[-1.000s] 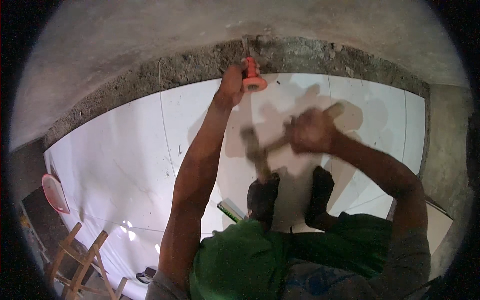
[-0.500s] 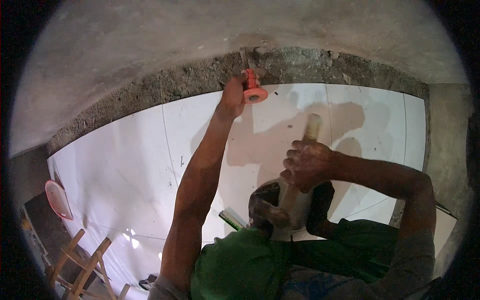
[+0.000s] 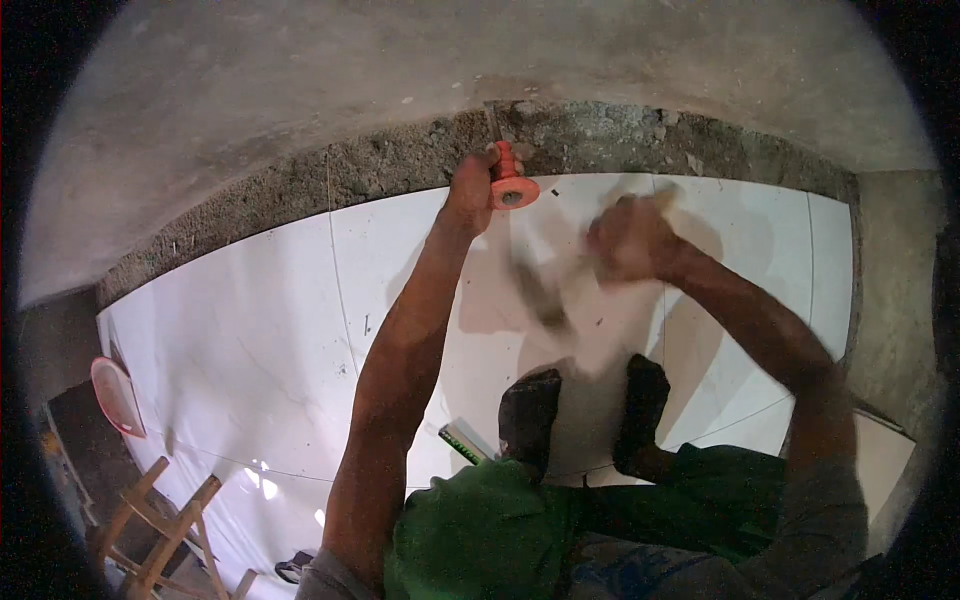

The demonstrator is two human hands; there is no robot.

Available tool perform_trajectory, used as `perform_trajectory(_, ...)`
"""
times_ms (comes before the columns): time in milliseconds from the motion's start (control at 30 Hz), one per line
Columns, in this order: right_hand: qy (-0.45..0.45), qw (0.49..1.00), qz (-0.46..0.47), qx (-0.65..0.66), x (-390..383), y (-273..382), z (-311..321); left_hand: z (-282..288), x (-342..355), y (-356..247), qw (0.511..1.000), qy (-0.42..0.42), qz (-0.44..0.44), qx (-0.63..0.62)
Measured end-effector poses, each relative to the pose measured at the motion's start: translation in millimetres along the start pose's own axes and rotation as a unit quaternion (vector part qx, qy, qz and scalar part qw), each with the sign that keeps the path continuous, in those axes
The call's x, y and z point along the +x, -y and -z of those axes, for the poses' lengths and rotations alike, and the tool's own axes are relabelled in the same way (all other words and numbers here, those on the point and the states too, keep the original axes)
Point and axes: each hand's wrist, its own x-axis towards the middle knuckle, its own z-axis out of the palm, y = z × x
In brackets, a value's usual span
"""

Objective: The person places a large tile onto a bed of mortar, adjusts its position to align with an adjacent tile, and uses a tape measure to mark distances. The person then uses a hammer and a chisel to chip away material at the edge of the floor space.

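Note:
My left hand [image 3: 473, 190] is closed around the orange hand-guard grip of a chisel [image 3: 505, 160]. The chisel's steel tip points away from me, against the rough strip at the foot of the wall. Its round guard and struck end face me. My right hand [image 3: 630, 240] is wrapped around the handle of a hammer [image 3: 540, 295], smeared by motion. The hammer's dark head is below the chisel's struck end and apart from it. The pale handle end sticks out past my right hand.
White tiles [image 3: 250, 330] cover the floor up to the rough strip [image 3: 390, 165] along the wall [image 3: 400, 60]. My dark shoes [image 3: 528, 415] stand on them. A green-marked box [image 3: 462, 444] lies near my left shoe. At left are a red-rimmed basin [image 3: 117, 397] and a wooden frame [image 3: 165, 530].
My right hand has swung the hammer up and away from my body, bringing its head from near my shoes toward the chisel. My left hand keeps the chisel at nearly the same spot.

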Motion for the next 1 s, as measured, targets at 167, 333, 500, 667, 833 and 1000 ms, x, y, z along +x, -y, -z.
perform_trajectory(167,-0.143,0.986,0.082,0.017,-13.6,26.5,-1.0,-4.9,-1.9,1.4,0.998,-0.054,0.022,0.017)
perform_trajectory(333,-0.041,0.971,0.197,0.128,-5.6,7.2,-20.5,-1.2,7.1,0.3,0.999,-0.025,0.031,0.003)
perform_trajectory(500,-0.106,0.989,-0.071,0.076,3.8,-9.7,-14.2,-0.5,7.6,3.4,1.000,-0.019,-0.009,0.020)
perform_trajectory(667,-0.051,0.943,0.305,0.122,-27.7,39.6,33.6,-3.7,5.4,-1.9,0.998,-0.041,0.032,0.019)
perform_trajectory(833,-0.039,0.988,-0.119,0.092,4.7,-4.0,33.2,-4.9,8.4,-1.3,1.000,-0.017,0.021,0.013)
perform_trajectory(1000,-0.166,0.966,0.195,0.040,-20.3,22.4,8.5,0.7,17.5,-1.1,1.000,-0.010,-0.009,-0.012)
